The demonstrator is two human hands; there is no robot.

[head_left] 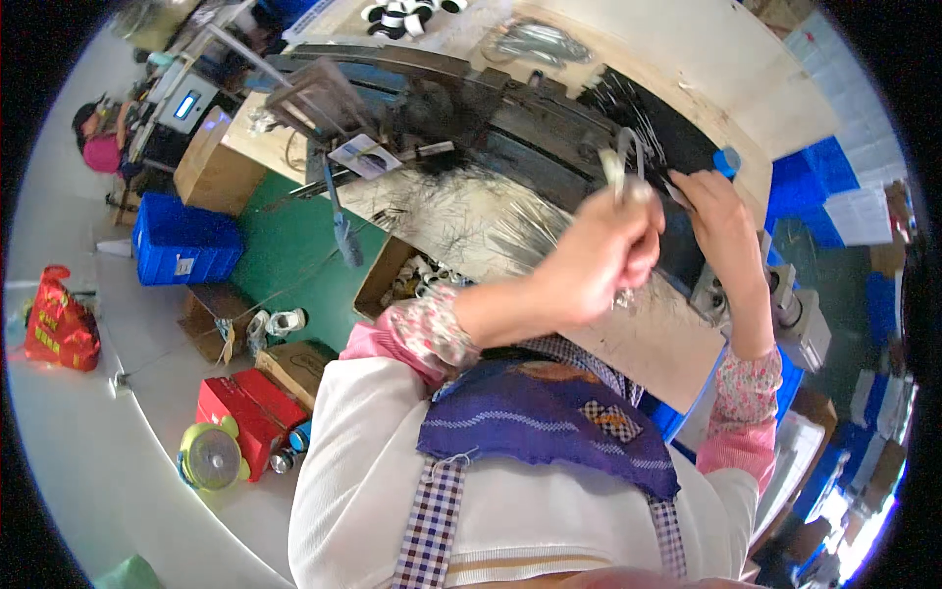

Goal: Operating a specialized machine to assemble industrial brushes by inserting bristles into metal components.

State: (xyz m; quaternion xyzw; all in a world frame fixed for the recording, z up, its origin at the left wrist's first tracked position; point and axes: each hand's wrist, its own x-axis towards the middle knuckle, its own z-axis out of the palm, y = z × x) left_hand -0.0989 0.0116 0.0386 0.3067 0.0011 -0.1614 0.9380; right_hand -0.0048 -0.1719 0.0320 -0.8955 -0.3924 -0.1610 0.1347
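Observation:
My left hand (601, 250) is closed in a fist above the workbench, a little blurred by motion. Out of its top sticks a pale, narrow strip (613, 169), and close by it a grey strip (636, 149) bends in a curve. Some small shiny bits show below the fist. To its right, my right hand (721, 211) has its fingers bent together over the bench; a thin whitish edge (677, 192) shows at the fingertips, too little to name. Beyond both hands, a bundle of thin metal wires (633, 113) lies on a black sheet.
A long dark metal machine (530, 123) crosses the bench, with loose thin wires (530, 231) before it. A blue tape roll (726, 162) sits at the right. Left are a blue crate (186, 239), an open carton (385, 277) and a green fan (213, 456). Another person (101, 137) is far left.

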